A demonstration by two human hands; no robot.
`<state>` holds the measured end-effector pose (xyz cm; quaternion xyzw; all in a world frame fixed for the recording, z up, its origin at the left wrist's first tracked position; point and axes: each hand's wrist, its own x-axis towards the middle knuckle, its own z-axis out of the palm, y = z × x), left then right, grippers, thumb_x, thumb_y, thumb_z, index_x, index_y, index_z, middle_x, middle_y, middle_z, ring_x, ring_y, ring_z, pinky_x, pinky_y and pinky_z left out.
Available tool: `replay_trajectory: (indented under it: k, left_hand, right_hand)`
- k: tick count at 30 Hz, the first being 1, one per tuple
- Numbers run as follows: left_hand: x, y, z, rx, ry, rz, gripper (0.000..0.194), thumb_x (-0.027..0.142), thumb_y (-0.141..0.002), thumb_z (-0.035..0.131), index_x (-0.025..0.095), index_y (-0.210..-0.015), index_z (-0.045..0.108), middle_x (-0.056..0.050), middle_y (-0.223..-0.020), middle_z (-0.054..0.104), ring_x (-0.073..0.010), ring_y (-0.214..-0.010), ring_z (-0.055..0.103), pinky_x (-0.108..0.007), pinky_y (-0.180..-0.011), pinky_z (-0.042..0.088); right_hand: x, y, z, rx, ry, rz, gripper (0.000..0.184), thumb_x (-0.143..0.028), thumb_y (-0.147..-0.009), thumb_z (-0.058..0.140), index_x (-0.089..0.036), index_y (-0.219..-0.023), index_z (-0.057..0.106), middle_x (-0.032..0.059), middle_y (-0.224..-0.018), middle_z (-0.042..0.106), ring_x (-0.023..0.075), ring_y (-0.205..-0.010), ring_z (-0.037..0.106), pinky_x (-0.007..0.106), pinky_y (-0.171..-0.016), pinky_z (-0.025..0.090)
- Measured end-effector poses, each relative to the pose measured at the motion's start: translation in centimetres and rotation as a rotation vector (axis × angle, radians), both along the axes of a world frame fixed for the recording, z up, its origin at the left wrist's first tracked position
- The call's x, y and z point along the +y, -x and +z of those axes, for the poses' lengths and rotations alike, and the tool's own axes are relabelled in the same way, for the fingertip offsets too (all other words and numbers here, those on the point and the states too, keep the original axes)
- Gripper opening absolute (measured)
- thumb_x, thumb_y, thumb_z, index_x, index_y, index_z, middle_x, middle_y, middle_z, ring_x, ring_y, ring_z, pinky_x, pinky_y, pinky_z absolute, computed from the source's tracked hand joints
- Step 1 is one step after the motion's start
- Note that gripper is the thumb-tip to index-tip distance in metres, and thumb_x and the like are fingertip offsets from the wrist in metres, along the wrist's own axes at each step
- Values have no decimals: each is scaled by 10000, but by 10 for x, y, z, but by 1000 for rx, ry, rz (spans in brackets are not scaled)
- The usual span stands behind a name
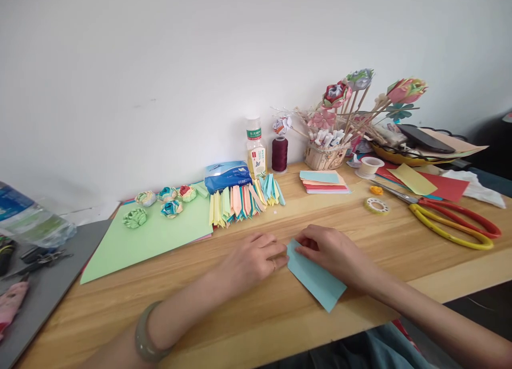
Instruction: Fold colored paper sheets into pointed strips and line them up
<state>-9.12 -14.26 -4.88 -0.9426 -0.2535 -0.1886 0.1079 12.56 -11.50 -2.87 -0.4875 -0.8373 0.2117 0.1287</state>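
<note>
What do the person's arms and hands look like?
The left hand has a thin ring on one finger, and a thick, rounded, grey-green bangle circles that forearm. The right hand shows no jewellery. Neither hand is gloved, and no sleeves show.

Along the white wall [160, 65], a blue tissue pack [228, 177] lies just beside a clear bottle [253, 133] with a green label, and a cone of dark maroon thread [279, 154] stands upright to their right. Next comes a basket [326, 157] holding stemmed paper flowers [337, 94], then a yellow tray [400, 157] bearing a flat black object [426, 138], perhaps a phone. Scissors [422, 202] with red and yellow handles lie near a tape roll [376, 205]. At far left, a large plastic bottle [40, 219] lies tipped near keys [50, 258].
</note>
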Motion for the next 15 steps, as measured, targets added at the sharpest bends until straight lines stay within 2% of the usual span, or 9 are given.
replay_trajectory:
  k: [4,7,11,15]
  left_hand:
    - [4,0,-1,-31,-90,-49,270,184,-976,382,176,-1003,650,1,-1028,682,-179,-990,550,-343,-891,432]
    - [4,1,-3,-21,-160,-53,268,166,-972,387,172,-963,655,7,-1000,694,-178,-1025,553,-358,-939,408]
    - [3,0,-6,7,-225,-52,215,152,-955,428,161,-1019,633,0,-1020,685,-178,-1045,547,-374,-967,396]
    - [1,-3,-9,9,-203,-4,171,187,-944,471,166,-946,641,7,-971,678,-165,-1018,548,-376,-1010,364]
  right_hand:
    - [0,2,-6,19,-20,12,79,-185,-810,550,-190,-792,626,15,-744,642,161,-667,593,252,-568,415]
    - [-3,-2,-13,14,-181,111,130,-164,-858,502,-190,-855,629,34,-809,635,171,-729,599,268,-615,437]
    - [-9,-9,-19,-17,-433,281,211,-147,-912,421,-176,-915,631,62,-830,625,186,-769,591,285,-630,465]
    - [-13,-12,-16,-60,-545,404,235,-142,-927,386,-141,-934,621,90,-865,626,203,-783,577,307,-632,493]
